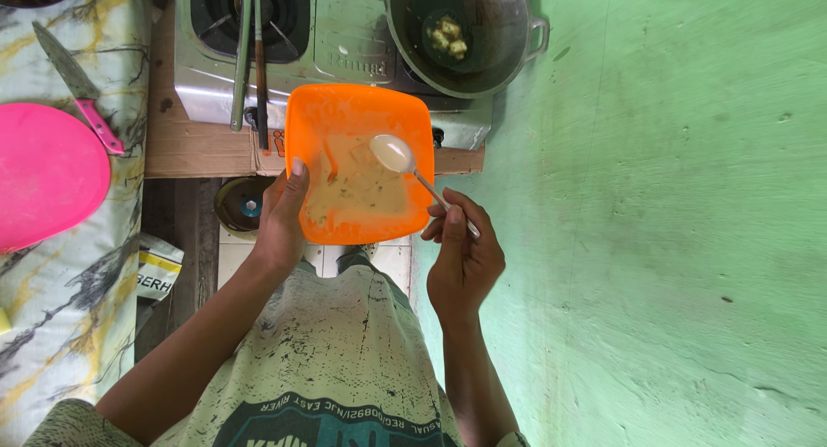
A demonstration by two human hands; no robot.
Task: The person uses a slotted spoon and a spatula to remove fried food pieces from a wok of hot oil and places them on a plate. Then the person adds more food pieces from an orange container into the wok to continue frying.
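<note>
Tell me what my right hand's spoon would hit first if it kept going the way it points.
From the right hand, the spoon points over the orange bowl of batter; it likely meets that bowl's far rim first, though height is unclear.

Soft, even daylight is filling the scene, leaving the green wall (672, 214) bright and nearly shadowless. The orange bowl (357, 111) is glowing strongly, and the steel stove (345, 51) is catching mild glare. Focus is holding sharp throughout, while straight lines are bowing slightly toward the edges.

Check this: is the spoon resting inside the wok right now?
No, the spoon is held by the right hand over the orange bowl.
</note>
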